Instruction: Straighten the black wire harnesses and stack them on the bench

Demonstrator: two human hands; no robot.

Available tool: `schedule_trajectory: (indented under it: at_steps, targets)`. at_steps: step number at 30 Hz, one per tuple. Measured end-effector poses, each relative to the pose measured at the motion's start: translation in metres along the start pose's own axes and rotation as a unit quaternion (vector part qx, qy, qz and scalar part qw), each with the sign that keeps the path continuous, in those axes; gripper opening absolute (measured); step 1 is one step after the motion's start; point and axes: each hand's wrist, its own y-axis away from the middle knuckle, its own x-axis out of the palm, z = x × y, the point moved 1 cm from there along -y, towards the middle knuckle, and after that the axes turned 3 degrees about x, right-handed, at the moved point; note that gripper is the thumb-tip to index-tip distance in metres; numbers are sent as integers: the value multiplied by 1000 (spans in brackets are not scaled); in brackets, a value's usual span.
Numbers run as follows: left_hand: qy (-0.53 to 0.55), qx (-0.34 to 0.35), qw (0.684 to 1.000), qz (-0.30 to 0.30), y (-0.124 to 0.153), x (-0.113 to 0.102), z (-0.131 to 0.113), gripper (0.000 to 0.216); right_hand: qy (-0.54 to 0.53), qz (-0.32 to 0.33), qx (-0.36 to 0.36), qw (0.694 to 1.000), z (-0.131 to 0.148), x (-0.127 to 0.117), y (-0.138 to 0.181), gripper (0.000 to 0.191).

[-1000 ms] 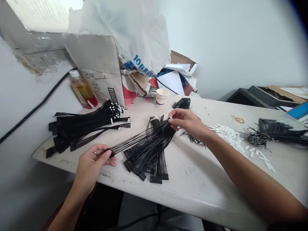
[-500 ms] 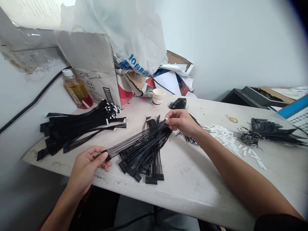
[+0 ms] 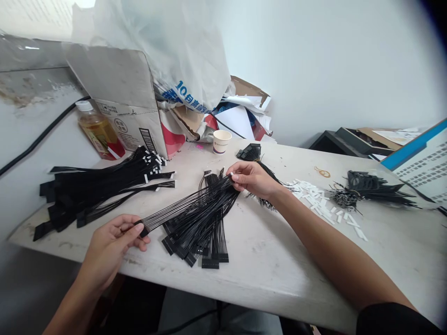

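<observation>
Stretched between my hands is a black wire harness point(image 3: 176, 206), its many thin wires fanned flat. My left hand point(image 3: 113, 244) pinches the wide black connector at its near end. At the far end, my right hand point(image 3: 252, 179) is closed on the gathered wires, where a small white piece shows at the fingertips. Beneath it lies a pile of similar harnesses point(image 3: 216, 237), their black connectors facing the table's front edge. A larger stack of harnesses with white ends point(image 3: 101, 186) lies to the left.
White tubular pieces point(image 3: 314, 197) are scattered at the right, near a tied wire bundle point(image 3: 373, 188) and rubber bands point(image 3: 321, 172). Another bundle point(image 3: 251, 152) lies behind my right hand. A paper cup point(image 3: 221, 141), a bottle point(image 3: 99, 130) and a cardboard box point(image 3: 118, 88) stand at the back.
The whole view has shifted, so the table and its things appear further left. Both hands keep their hold on the harness, which stays stretched between them.
</observation>
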Motion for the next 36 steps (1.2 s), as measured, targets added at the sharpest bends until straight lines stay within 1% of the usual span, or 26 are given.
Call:
schedule_trajectory:
  at_steps: [3,6,14,20,25,28,32,34,36]
  targets:
    - [2,-5,1000,-1,-1,1,-2,52,-37,3,10,999,0,2,0,31]
    - [9,-5,1000,4,-2,2,-3,50,-52,7,22,998,-2,2,1,30]
    - [23,-3,1000,0,-1,1,-3,46,-120,-11,37,992,-21,2,-5,31]
    - [13,-6,1000,-5,1,1,-5,49,-111,-24,32,993,-20,4,-6,27]
    - [36,-16,998,47,0,-2,-2,50,-79,-63,5,995,-14,7,-4,29]
    - [47,-33,996,71,3,-1,-2,47,-54,-79,2,995,-8,7,-2,31]
    - [53,-46,993,93,12,9,-4,42,-40,-98,47,993,1,1,2,33]
    - [52,-51,992,105,17,15,-4,40,-31,-98,75,992,6,-5,4,32]
    - [47,-54,990,118,22,20,-4,38,-22,-93,88,992,11,-10,5,32]
